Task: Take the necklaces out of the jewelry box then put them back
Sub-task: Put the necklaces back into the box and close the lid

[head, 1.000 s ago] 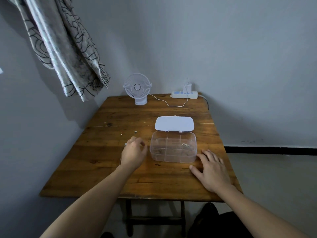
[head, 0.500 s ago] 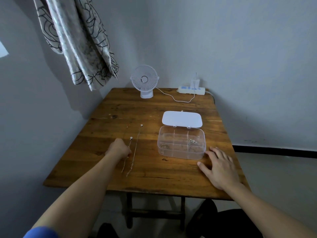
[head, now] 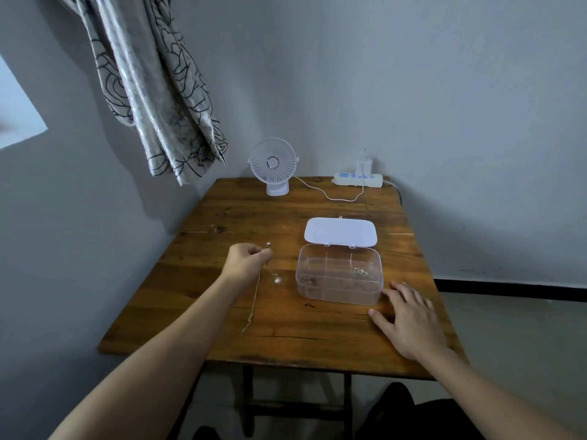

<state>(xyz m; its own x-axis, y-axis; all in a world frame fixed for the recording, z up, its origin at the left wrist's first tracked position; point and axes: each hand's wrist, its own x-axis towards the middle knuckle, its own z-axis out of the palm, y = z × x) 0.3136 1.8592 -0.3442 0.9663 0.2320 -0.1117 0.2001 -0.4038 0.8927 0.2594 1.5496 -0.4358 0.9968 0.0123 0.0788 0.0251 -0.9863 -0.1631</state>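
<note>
A clear plastic jewelry box (head: 339, 293) with several compartments stands open on the wooden table, its white lid (head: 340, 232) folded back behind it. A small piece of jewelry (head: 360, 271) lies in its right rear compartment. My left hand (head: 247, 260), left of the box, pinches the top end of a thin necklace (head: 254, 300); its chain trails over the table toward me. A small pendant (head: 277, 280) lies on the wood between my left hand and the box. My right hand (head: 408, 319) rests flat on the table by the box's front right corner.
A small white fan (head: 272, 166) and a white power strip (head: 357, 180) with a cable stand at the table's back edge. A patterned curtain (head: 152, 90) hangs at the upper left. The table (head: 317, 341) sits in a wall corner.
My left hand moved up and to the right, lifting one end of a necklace. Only one chain now shows stretched on the table. My right hand stayed by the box.
</note>
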